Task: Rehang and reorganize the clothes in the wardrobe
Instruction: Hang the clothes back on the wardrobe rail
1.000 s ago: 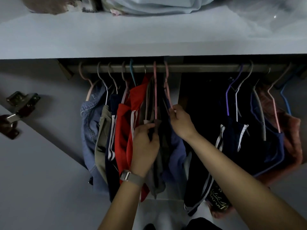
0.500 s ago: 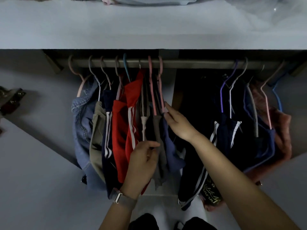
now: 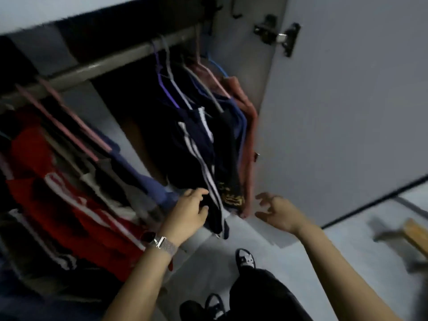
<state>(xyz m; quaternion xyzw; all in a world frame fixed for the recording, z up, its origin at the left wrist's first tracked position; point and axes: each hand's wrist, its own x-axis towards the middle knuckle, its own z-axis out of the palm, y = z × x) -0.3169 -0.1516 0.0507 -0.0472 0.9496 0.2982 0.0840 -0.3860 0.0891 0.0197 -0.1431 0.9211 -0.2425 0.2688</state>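
Observation:
The view is tilted and blurred. A grey rail [image 3: 97,66] runs across the wardrobe. On its left hang red clothes with white stripes [image 3: 69,193] and a blue garment [image 3: 148,181] on pink hangers [image 3: 76,126]. On its right hangs a group of dark clothes, with navy white-striped trousers [image 3: 199,154] in front and a pink garment [image 3: 247,126] behind. My left hand [image 3: 190,214], a watch on its wrist, touches the lower end of the striped trousers with loosely curled fingers. My right hand [image 3: 275,212] hovers spread beside the pink garment's hem and holds nothing.
The open wardrobe door [image 3: 347,112] stands at the right with its hinge [image 3: 280,38] near the top. My legs and sneakers [image 3: 245,260] are on the pale floor below. A wooden piece [image 3: 414,232] lies at the far right.
The view has swung right and down. Both hands left the left-hand group of hangers and dropped to the bottom of the dark clothes on the right.

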